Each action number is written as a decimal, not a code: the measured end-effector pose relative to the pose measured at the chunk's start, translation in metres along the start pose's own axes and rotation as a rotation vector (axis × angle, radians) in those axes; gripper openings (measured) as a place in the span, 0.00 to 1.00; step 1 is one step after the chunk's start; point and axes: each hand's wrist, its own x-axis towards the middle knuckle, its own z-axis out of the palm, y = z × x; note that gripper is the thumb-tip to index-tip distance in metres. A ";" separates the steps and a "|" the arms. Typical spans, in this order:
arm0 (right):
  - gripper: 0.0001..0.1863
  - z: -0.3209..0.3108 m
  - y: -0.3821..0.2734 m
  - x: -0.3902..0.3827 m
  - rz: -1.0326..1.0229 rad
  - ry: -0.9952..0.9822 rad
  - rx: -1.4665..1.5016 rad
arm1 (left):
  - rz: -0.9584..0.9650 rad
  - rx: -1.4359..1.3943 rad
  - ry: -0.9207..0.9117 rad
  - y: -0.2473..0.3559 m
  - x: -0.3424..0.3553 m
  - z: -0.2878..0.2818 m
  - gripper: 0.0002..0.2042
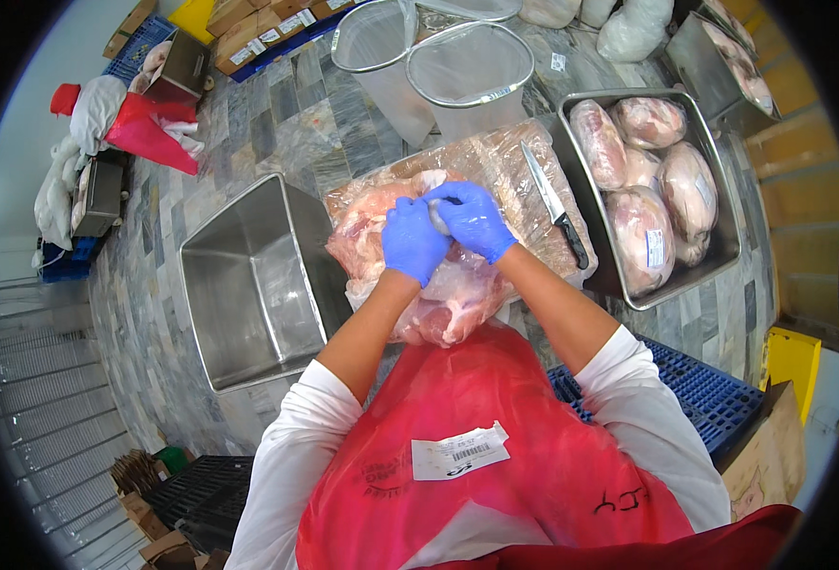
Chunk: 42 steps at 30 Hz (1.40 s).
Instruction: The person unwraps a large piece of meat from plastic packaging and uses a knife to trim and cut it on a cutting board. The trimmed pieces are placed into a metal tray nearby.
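Pale pink raw meat (358, 233) lies on the plastic-covered board (524, 161), with clear plastic wrapping (448, 290) around its lower part. My left hand (413, 237), in a blue glove, is closed on the wrapping over the middle of the meat. Beside and touching it, my right hand (469, 220), also gloved, has curled fingers gripping the wrapping near a pale, shiny bit at the top; what exactly lies under the fingertips is hidden. A knife (543, 190) with a black handle rests on the board, right of my hands, pointing away from me.
An open steel tub (201, 285) stands left; another (623, 299) holds several wrapped meat pieces (638, 237) at right. Behind are mesh-like translucent bins (467, 104), boxes (248, 33) and a co-worker (106, 119) bending among steel tubs. A blue pallet (685, 389) lies lower right.
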 end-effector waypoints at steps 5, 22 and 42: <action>0.30 -0.019 0.032 -0.046 -0.319 0.192 -0.544 | -0.030 -0.479 0.071 -0.072 0.028 0.025 0.15; 0.25 0.014 0.023 -0.008 -0.527 0.132 -0.795 | 0.274 -0.668 -0.123 -0.063 -0.002 0.003 0.15; 0.11 0.071 0.022 0.018 0.002 0.154 -0.126 | 0.008 -0.568 0.308 -0.070 -0.059 0.056 0.59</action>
